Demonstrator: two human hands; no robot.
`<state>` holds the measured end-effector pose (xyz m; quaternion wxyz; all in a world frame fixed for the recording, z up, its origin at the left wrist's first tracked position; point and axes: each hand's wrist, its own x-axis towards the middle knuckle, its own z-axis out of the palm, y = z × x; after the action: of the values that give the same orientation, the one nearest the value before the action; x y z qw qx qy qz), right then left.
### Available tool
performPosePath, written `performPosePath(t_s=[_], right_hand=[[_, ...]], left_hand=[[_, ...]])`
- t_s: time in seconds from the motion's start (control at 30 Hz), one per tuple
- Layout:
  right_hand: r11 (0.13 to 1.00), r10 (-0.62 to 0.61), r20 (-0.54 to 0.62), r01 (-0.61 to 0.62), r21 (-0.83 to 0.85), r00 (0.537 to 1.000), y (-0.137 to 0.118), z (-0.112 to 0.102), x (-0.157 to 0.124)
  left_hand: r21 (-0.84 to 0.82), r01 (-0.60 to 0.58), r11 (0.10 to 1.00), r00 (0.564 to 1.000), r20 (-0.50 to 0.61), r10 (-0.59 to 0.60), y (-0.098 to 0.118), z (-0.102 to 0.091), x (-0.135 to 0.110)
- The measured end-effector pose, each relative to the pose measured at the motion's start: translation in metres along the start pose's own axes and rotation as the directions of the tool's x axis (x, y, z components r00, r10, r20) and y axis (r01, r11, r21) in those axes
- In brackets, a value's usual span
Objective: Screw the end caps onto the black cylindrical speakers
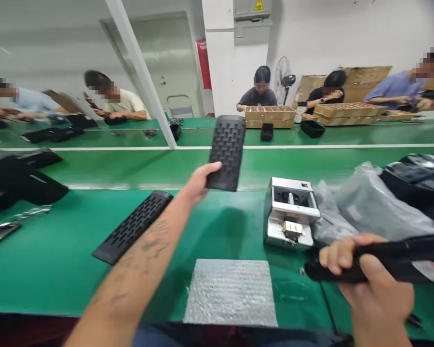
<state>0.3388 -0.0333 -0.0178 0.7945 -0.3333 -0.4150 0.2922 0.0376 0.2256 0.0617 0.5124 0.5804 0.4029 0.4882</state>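
My left hand (198, 182) is stretched forward over the green bench and grips the lower end of a black perforated panel (226, 152), held upright above the belt. A second black perforated panel (133, 226) lies flat on the bench to the left of my forearm. My right hand (369, 284) is closed round a long black tool (390, 260) at the bottom right, with a cable running down from its tip. A silver metal fixture (291, 212) stands between my two hands. A grey foam pad (231, 291) lies near the front edge.
Grey plastic bags (369, 207) and black parts (419, 176) are piled at the right. Black parts (18, 180) lie at the left. A white slanted post (144, 82) crosses the belt. Several people sit at the far side with cardboard trays (269, 115).
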Motion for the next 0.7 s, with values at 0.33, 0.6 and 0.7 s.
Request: performPosePath(t_s=[0.33,0.6,0.7], right_hand=[[0.926,-0.175,-0.009,0.161,-0.343,0.985,0.021,0.057,0.061],[0.891,-0.159,0.007,0.146,-0.43,0.987,0.0,0.07,0.03],[0.917,-0.213,-0.01,0.196,-0.347,0.977,-0.033,0.081,0.008]], left_hand=[[-0.129,0.604,0.786,0.616,0.702,-0.358,-0.04,-0.122,-0.182],[0.388,0.449,0.805,0.3,0.783,-0.545,-0.056,-0.08,-0.157],[0.558,0.188,0.809,0.325,0.742,-0.587,-0.046,-0.068,-0.14]])
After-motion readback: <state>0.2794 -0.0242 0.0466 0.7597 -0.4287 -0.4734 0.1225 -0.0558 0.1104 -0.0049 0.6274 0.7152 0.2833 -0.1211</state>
